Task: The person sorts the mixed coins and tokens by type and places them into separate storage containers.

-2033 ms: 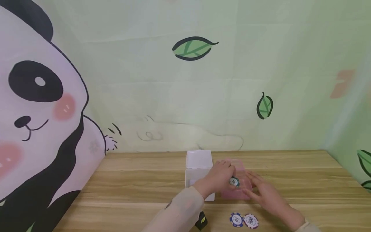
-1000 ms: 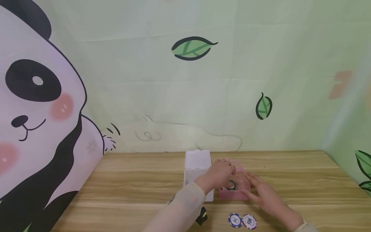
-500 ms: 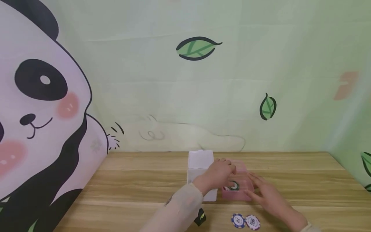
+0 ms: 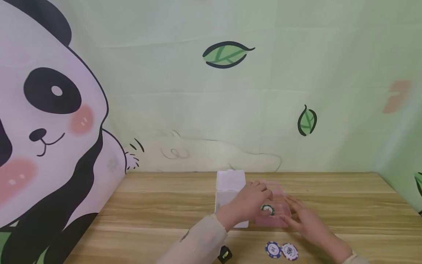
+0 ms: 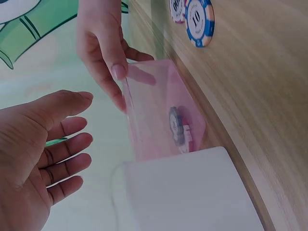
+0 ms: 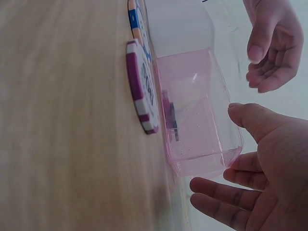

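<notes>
My left hand (image 4: 252, 200) hovers over the left part of a clear pink plastic box (image 4: 271, 221), its fingers loosely bent and holding nothing. In the left wrist view its fingertips (image 5: 72, 166) stand apart from the box. A green-edged poker chip (image 4: 267, 210) lies inside, against a red-and-white chip (image 5: 187, 139). My right hand (image 4: 308, 222) grips the box's right end, with the thumb (image 6: 245, 115) at the near rim and fingers around the far side. A blue poker chip marked 10 (image 4: 273, 250) and a purple one marked 500 (image 4: 289, 252) lie flat on the table in front.
Left of the pink box stands a white plastic box (image 4: 230, 181) with its lid raised, partly hidden by my left arm. A small black object with a yellow mark (image 4: 225, 254) sits beside my left sleeve. A printed cloth (image 4: 184, 110) rises behind the wooden table (image 4: 165, 205).
The left hand has lowered the green-edged poker chip into the pink box and let go of it. The right hand stays on the box. The head view has shifted slightly.
</notes>
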Tool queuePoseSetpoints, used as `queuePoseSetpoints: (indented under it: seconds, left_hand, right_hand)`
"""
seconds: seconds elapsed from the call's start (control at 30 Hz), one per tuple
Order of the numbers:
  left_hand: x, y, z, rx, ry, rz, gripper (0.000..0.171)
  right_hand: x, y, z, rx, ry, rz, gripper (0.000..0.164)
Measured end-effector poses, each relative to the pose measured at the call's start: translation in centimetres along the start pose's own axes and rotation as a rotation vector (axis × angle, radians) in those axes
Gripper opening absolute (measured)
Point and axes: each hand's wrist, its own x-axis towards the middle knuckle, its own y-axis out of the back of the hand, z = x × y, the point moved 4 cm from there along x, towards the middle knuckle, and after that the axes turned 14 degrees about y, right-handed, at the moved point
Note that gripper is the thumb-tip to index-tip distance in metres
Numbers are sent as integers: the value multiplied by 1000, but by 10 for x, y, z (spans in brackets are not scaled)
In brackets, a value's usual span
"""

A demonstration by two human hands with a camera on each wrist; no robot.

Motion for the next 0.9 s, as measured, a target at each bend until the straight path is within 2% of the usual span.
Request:
queuePoseSetpoints:
  seconds: [0.1, 0.27, 0.37, 0.5, 0.67, 0.77, 0.9]
  left_hand:
    - [-6, 4, 2, 15, -30, 47, 35]
    - [-20, 8, 8, 16, -121, 183, 30]
    - [-29, 8, 12, 27, -152, 226, 32]
    - [-39, 5, 16, 29, -169, 228, 34]
    - [-52, -2, 22, 39, -193, 178, 39]
    - [-60, -7, 25, 2, -205, 127, 39]
    - [-71, -8, 27, -42, -227, 103, 35]
  right_hand:
    - [0, 0, 1, -1, -1, 0, 62]
    - [0, 0, 1, -9, 7, 7, 62]
    - [1, 0, 1, -13, 7, 11, 63]
    - [0, 1, 1, -9, -6, 2, 65]
    - [1, 1, 1, -12, -7, -4, 64]
    - [1, 2, 0, -20, 3, 5, 63]
    - [1, 1, -1, -21, 4, 10, 62]
